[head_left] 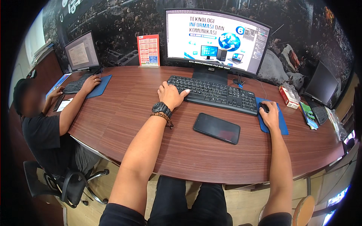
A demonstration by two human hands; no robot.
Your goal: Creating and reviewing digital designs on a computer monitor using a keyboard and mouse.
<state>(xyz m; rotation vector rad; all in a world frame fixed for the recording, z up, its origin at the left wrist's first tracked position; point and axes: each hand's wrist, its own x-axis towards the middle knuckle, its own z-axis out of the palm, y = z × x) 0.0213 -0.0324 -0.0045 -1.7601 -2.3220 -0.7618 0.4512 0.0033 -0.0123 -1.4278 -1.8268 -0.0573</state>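
1. At the left end of the desk (124, 109), a seated co-worker (43, 132) has both hands near a separate keyboard (74, 86), facing a smaller monitor (81, 52).
2. Along the desk's back edge, left of centre, stands a red and white calendar (148, 49).
3. The person's left hand (170, 97) rests on the left end of the black keyboard (220, 96), fingers spread, thumb held out, clamped on nothing.
4. That keyboard lies towards the back edge, below a wide monitor (226, 41) showing a blue and white page layout.
5. Between the keyboard and the desk's front edge lies a dark phone (217, 129), untouched by either hand.
6. The right hand (270, 116) is curled over the black mouse (264, 107), holding it from above on a blue pad (282, 127), towards the desk's right side.
7. Near the back right corner sit a red and white box (289, 98) and a dark monitor (322, 83).
8. The step in hand looks like working on that layout. A next input would seem to call for a small mouse slide or click, the left fingers ready on the keys.
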